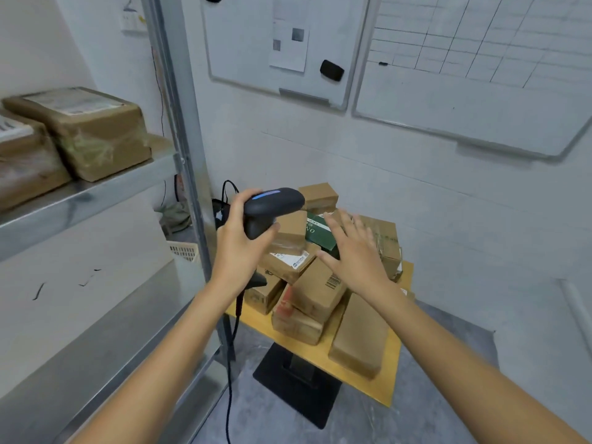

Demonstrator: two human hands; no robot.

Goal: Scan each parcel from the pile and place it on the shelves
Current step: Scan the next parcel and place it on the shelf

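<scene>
White wall, two whiteboards (474, 75) behind; yellow worktop (368, 379) carries the parcel pile (307, 277). Left hand (238, 241) wraps its grip round the black scanner (269, 209); right hand (355, 251) spread flat, empty, above the pile. Two parcels (86, 133) on the left shelf (80, 200).

1. Pile of brown cardboard parcels (315, 277) sits on small yellow wooden table (381, 384), right of grey metal shelving unit (93, 190).
2. Two tape-wrapped brown parcels (86, 129) on upper shelf.
3. Two white wall-mounted whiteboards (480, 91) behind, above pile.
</scene>
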